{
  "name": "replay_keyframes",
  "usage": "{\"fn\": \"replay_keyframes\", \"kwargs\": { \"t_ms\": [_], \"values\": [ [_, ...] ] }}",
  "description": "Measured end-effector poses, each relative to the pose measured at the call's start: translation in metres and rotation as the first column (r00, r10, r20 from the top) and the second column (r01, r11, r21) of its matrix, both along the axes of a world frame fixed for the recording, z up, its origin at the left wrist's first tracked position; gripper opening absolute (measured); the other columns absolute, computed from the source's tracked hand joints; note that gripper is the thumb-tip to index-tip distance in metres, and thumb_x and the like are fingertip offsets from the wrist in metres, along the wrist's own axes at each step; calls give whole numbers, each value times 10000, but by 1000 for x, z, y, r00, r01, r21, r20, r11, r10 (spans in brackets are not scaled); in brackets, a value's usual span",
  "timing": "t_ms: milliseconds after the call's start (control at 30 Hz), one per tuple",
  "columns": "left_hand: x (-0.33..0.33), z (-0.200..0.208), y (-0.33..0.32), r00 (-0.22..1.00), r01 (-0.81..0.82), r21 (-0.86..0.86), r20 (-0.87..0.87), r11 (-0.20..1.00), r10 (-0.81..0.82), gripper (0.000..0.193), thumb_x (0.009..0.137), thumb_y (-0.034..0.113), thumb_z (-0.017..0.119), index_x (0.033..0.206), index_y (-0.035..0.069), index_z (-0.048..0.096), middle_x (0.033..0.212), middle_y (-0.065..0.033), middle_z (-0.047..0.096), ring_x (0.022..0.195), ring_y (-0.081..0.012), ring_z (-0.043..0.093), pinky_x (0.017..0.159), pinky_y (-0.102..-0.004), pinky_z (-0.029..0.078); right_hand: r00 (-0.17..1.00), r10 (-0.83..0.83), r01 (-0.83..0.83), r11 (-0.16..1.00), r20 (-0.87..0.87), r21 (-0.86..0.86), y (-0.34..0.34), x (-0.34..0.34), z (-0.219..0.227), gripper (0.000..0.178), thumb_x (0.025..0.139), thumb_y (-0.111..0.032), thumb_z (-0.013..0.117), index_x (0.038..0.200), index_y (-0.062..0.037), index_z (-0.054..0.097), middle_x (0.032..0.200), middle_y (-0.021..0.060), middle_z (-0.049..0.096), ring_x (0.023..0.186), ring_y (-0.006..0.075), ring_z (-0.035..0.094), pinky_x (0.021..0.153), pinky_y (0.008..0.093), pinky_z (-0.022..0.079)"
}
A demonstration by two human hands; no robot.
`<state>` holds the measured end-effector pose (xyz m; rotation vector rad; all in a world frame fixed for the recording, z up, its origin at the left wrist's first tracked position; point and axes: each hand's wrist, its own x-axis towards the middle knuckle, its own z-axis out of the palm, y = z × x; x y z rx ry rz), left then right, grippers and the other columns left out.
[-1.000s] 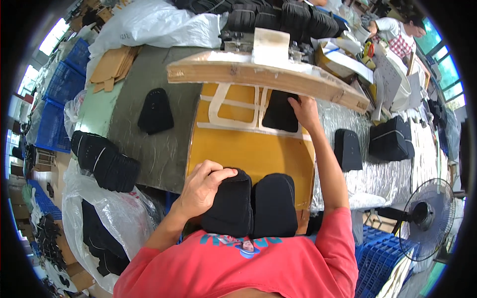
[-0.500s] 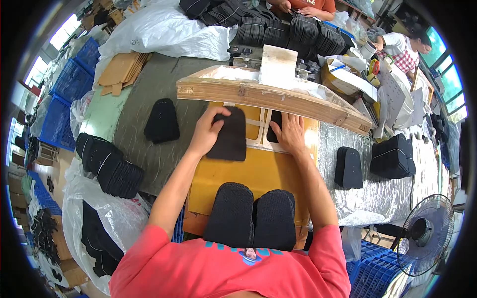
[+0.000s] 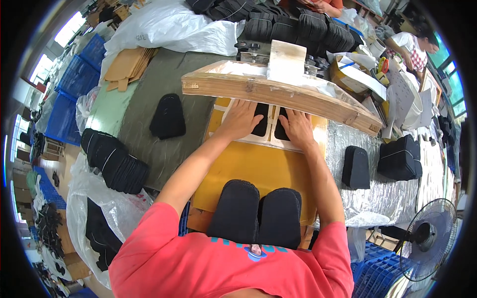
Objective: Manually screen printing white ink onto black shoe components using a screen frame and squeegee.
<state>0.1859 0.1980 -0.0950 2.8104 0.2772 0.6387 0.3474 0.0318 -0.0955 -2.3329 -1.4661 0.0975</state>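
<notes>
From my remote seat, left hand (image 3: pixel 242 119) and right hand (image 3: pixel 298 130) lie open, palms down, gripping nothing, over black pieces (image 3: pixel 261 124) in the white frame (image 3: pixel 272 130) at twelve o'clock, where I'd press evenly, keeping edges flat inside the openings.

Pads (image 3: pixel 260 124) are lying partly under my fingers (image 3: pixel 299 115) at twelve o'clock, a frame (image 3: pixel 278 91) overhanging, more pads (image 3: pixel 280 218) lying at six.

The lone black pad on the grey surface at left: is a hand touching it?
No, that pad lies well apart from the left hand and right hand, which rest on other black pieces.
</notes>
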Motion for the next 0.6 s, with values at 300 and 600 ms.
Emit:
{"fn": "replay_keyframes", "kwargs": {
  "t_ms": [300,600],
  "values": [
    [2,-7,-2,999,28,75,-44,997,-25,600,971,349,512,1427,-25,400,1480,-264,353,1415,-399,263,1174,-516,167,987,6,-34,985,162,169,-4,-4,-4,648,935,-507,541,1405,-65,483,1383,230,514,1330,391,408,1131,531,211],
    [0,-4,2,1000,2,85,-28,996,0,510,990,368,489,1429,111,468,1507,-204,342,1433,-377,245,1164,-575,144,985,-103,70,972,140,225,-16,-9,-8,578,916,-367,621,1408,-97,482,1422,141,469,1382,322,355,1139,535,203]
  ]
}}
